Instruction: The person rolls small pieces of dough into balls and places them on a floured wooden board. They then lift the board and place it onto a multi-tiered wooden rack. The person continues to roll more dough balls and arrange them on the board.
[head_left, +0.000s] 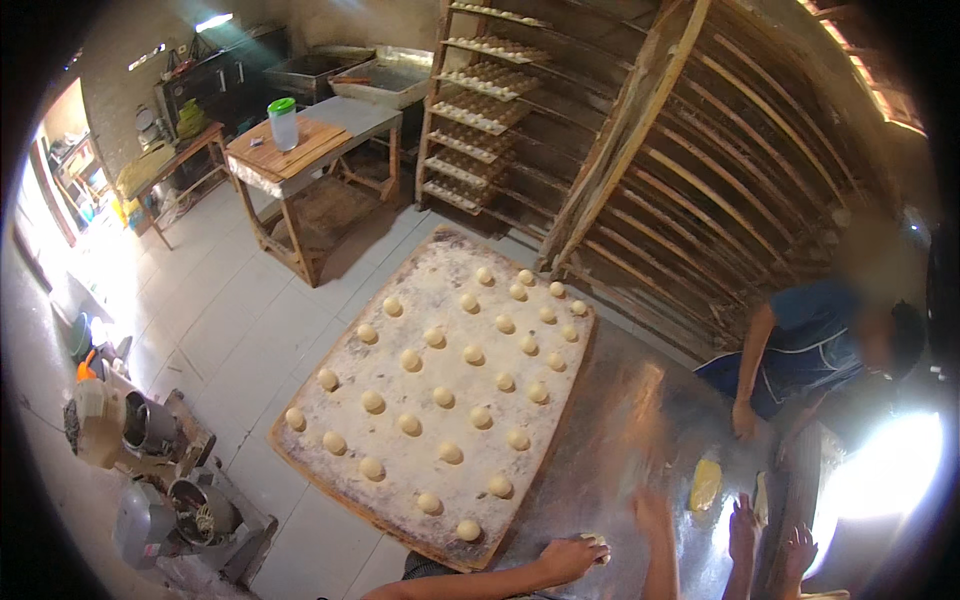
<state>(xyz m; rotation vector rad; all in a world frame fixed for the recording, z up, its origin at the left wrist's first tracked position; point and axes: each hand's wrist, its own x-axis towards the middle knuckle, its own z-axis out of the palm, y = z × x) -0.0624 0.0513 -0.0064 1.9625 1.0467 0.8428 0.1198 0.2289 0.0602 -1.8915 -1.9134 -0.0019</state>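
Low in the view, my left hand (577, 553) is closed round a pale lump of dough (600, 548) on the metal tabletop (560, 520). To its right, my right hand (651, 510) is raised over the metal, its fingers smeared by motion. A large floured board (400, 290) beside them carries several round dough balls (468, 530) spread out in loose rows. A yellow slab (705, 484) lies on the metal to the right of my right hand.
Two hands of a co-worker (743, 528) reach in at lower right. A person in blue (800, 330) stands at right. Behind are a wooden rack with loaded trays (478, 122) and a table with a green-lidded jug (284, 130). Metal mixers (140, 510) stand at lower left.
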